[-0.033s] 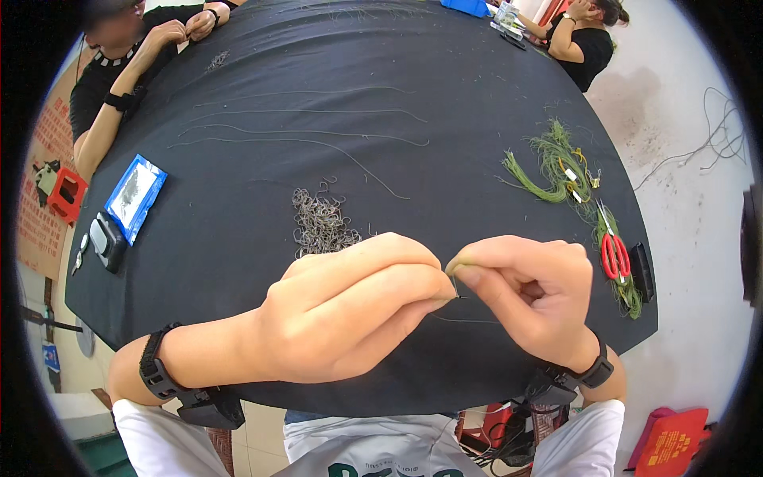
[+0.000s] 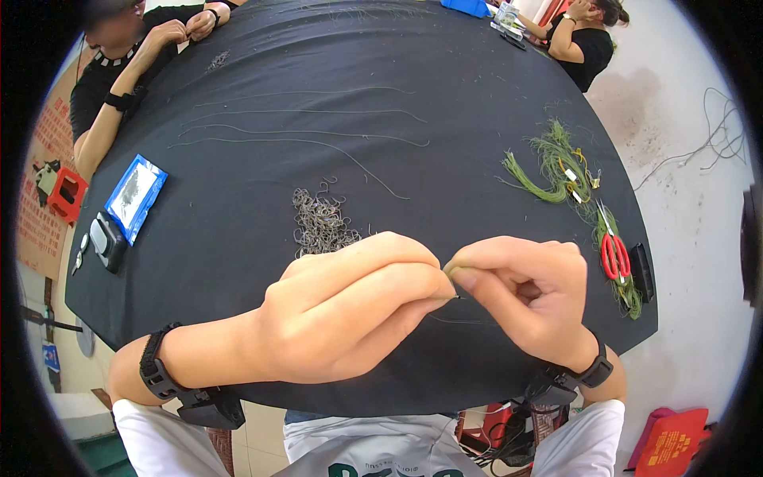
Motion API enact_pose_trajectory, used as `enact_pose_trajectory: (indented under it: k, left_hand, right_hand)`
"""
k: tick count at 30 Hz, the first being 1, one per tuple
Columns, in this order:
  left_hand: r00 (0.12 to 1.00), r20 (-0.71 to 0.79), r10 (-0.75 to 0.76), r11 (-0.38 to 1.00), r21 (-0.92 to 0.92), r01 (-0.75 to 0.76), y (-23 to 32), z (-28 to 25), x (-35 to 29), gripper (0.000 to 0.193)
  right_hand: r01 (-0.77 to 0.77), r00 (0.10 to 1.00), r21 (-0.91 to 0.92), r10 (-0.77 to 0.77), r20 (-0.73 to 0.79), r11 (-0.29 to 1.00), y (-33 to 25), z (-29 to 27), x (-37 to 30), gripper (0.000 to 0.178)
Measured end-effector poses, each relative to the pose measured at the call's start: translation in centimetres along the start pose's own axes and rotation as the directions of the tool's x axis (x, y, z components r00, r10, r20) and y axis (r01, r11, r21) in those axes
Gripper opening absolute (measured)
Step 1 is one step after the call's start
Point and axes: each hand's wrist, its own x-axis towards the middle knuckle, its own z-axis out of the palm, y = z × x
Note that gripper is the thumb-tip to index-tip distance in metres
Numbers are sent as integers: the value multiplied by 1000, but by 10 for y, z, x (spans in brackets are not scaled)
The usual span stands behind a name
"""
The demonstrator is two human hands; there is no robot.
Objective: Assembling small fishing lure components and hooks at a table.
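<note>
My left hand (image 2: pixel 358 310) is closed in a pinch at the middle of the near table, with the tiny dark tip of a fish hook (image 2: pixel 458 297) poking out past its fingertips; the rest of the hook is hidden. Right beside it, my right hand (image 2: pixel 528 290) pinches thin fishing line between thumb and forefinger, almost touching the left fingertips. A length of the line (image 2: pixel 465 322) trails below the hands. Just beyond my left hand lies a heap of loose fish hooks (image 2: pixel 322 222). Farther off, several lines (image 2: pixel 302 131) are stretched out side by side across the black cloth (image 2: pixel 238 207).
On the right lie green line bundles (image 2: pixel 548 171), red-handled scissors (image 2: pixel 614 256) and a black case (image 2: pixel 642 272). A blue-edged packet (image 2: pixel 137 197), a grey-black device (image 2: pixel 106 241) and small clippers (image 2: pixel 80 254) are at left. Two people (image 2: pixel 119 87) (image 2: pixel 584 48) sit at the far sides.
My right hand has shifted slightly left, so its pinch sits closer to the left fingertips. The left hand has hardly moved.
</note>
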Motion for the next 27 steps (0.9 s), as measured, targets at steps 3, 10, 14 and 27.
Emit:
enact_pose_trajectory:
  k: [3,10,14,27]
  left_hand:
    - [1000,-9,-21,1000,12,21,2,-2,0,20]
    - [999,-40,1,997,78,3,2,-1,-1,20]
    - [989,-89,117,981,166,-101,-10,6,-3,22]
    - [994,-23,104,992,71,-102,-5,5,-3,22]
  right_hand:
    - [-64,997,197,56,47,978,6,6,-2,12]
    - [269,962,17,-268,-45,963,14,20,-4,16]
    - [383,920,-260,-391,23,886,1,16,-6,18]
    - [236,964,-214,-256,-73,948,4,-1,0,14]
